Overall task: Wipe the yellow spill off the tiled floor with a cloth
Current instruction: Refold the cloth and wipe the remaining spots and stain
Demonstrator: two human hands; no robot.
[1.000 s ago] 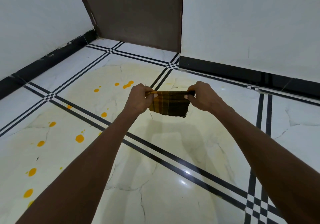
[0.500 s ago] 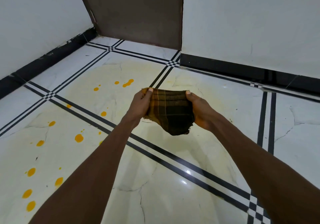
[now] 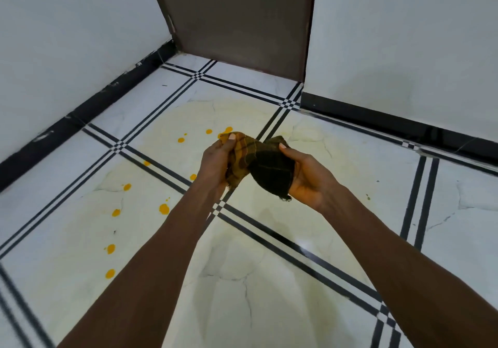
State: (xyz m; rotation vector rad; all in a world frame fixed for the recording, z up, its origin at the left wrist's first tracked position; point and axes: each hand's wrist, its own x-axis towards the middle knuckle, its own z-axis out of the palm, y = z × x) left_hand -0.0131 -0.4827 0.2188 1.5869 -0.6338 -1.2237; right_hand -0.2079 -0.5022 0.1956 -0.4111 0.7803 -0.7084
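- Counting from the left, I see ten clear yellow drops [image 3: 164,209] on the tiled floor [image 3: 269,280]: two low down near my left forearm, one at mid height beside a dark speck, one larger drop with tiny flecks above it, one near a crack in the marble, one on a black tile line, one just beside my left wrist, and three small ones up near the cloth's top edge.
- A pale yellowish film spreads across the tiles under and around both arms.
- My left hand [image 3: 215,163] is closed on the left side of the cloth [image 3: 262,163], thumb pressed over its upper corner, fingers wrapped behind where I cannot see them.
- One cloth only, a dark checked one with mustard stripes, bunched and twisted between my two hands, held up off the floor above a crossing of the black lines.
- My right hand [image 3: 307,179] cups the right side of it, palm turned up, thumb pinching the top edge, the frayed lower end hanging against my palm.
- Beyond them stand two white walls [image 3: 404,38] with black skirting and one brown door [image 3: 237,16] in the corner.
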